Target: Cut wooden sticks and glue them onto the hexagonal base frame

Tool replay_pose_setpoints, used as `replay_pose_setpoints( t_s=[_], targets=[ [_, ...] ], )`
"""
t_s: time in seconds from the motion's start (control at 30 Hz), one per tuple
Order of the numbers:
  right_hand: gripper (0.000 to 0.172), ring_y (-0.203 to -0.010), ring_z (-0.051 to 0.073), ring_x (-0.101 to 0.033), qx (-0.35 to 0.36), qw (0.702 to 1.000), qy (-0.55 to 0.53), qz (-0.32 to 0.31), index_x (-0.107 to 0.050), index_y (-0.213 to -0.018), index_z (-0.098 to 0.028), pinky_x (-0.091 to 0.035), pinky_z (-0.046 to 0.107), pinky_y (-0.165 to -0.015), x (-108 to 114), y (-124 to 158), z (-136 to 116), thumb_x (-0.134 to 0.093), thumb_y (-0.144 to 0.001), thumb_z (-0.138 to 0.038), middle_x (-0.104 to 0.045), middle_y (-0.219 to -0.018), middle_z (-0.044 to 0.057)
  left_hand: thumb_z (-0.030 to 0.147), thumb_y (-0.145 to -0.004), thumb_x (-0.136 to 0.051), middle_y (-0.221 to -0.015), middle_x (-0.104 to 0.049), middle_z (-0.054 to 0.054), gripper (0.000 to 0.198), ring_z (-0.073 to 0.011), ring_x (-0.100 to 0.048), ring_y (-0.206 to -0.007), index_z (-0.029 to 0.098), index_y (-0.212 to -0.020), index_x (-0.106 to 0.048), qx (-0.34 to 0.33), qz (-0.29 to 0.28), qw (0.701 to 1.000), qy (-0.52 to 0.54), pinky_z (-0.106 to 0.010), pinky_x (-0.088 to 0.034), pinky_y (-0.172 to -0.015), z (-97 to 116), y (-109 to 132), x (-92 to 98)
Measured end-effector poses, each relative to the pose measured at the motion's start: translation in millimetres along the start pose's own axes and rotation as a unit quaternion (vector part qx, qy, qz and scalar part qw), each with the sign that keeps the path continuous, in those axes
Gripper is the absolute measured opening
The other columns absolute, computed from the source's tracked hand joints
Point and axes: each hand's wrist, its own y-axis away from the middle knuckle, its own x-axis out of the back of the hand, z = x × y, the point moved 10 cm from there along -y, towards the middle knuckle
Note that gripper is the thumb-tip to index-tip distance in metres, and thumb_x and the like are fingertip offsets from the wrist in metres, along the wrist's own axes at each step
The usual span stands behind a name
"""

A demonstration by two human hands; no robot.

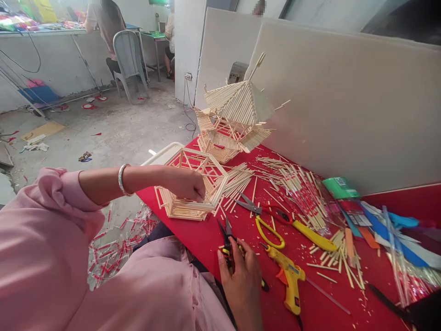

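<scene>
My left hand [188,184] reaches across into a hexagonal frame of thin wooden sticks [215,202] at the near left of the red table. Its fingers are curled down inside the frame, and whatever they hold is hidden. On the table's front part, my right hand [243,271] closes over the handles of black-and-yellow pliers [225,239], whose jaws stand apart and point away from me. A yellow glue gun [287,276] lies right of that hand. Beyond the pliers are scissors with a yellow handle loop [270,236]. Behind the frame stands a tiered stick pagoda [237,110] with a pointed roof.
Loose sticks [237,181] and bundled sticks in plastic wrap [305,193] cover the table's middle. A yellow-handled cutter [315,235], a green roll [339,188] and plastic strips lie at right. A white board [344,110] closes the back. Another person [105,27] sits far left.
</scene>
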Motion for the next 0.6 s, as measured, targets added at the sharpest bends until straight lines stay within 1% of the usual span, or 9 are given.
replay_pose_setpoints(
  t_s=[0.1,0.2,0.47,0.53,0.6],
  targets=[
    [0.05,-0.107,0.033,-0.057,0.005,1.0,0.0,0.002,-0.06,-0.122,-0.014,-0.051,0.051,-0.085,0.6,-0.5,-1.4,-0.043,-0.095,-0.052,-0.057,-0.118,0.019,0.011,-0.074,-0.049,-0.052,-0.033,0.005,0.026,-0.0081,-0.029,-0.051,0.017,-0.05,-0.042,0.005,-0.006,1.0,-0.003,-0.024,-0.026,-0.051,-0.1,0.0,-1.4],
    [0.049,-0.108,0.033,-0.056,0.006,1.0,-0.002,0.006,-0.06,-0.121,-0.014,-0.051,0.052,-0.085,1.3,-0.4,-2.6,-0.044,-0.095,-0.051,-0.057,-0.117,0.019,0.011,-0.073,-0.048,-0.051,-0.03,0.005,0.027,-0.0083,-0.028,-0.051,0.017,-0.048,-0.038,0.004,-0.003,1.0,-0.011,-0.024,-0.024,-0.05,1.6,0.0,-1.2],
    [0.045,-0.111,0.032,-0.054,0.008,1.0,-0.007,-0.005,-0.058,-0.124,-0.016,-0.051,0.051,-0.089,-0.5,3.2,-1.9,-0.047,-0.094,-0.048,-0.055,-0.119,0.018,0.006,-0.069,-0.049,-0.047,-0.032,0.005,0.026,-0.0087,-0.027,-0.049,0.017,-0.045,-0.047,0.025,0.001,1.0,0.004,-0.026,-0.025,-0.052,1.7,0.9,0.9],
    [0.045,-0.111,0.032,-0.054,0.009,1.0,-0.009,-0.003,-0.058,-0.125,-0.016,-0.05,0.051,-0.09,-0.1,3.6,-2.2,-0.048,-0.094,-0.047,-0.055,-0.119,0.018,0.008,-0.071,-0.05,-0.049,-0.04,0.005,0.024,-0.0088,-0.032,-0.05,0.016,-0.049,-0.054,0.026,0.002,1.0,0.006,-0.025,-0.027,-0.053,-0.4,1.3,0.9],
    [0.044,-0.112,0.032,-0.054,0.006,1.0,-0.015,-0.002,-0.057,-0.125,-0.017,-0.05,0.052,-0.091,-0.1,3.3,-2.2,-0.048,-0.094,-0.047,-0.055,-0.119,0.017,0.012,-0.075,-0.051,-0.057,-0.054,0.003,0.02,-0.0095,-0.041,-0.055,0.017,-0.062,-0.065,0.036,0.005,0.999,0.013,-0.023,-0.032,-0.055,-5.2,1.9,1.2]
  ],
)
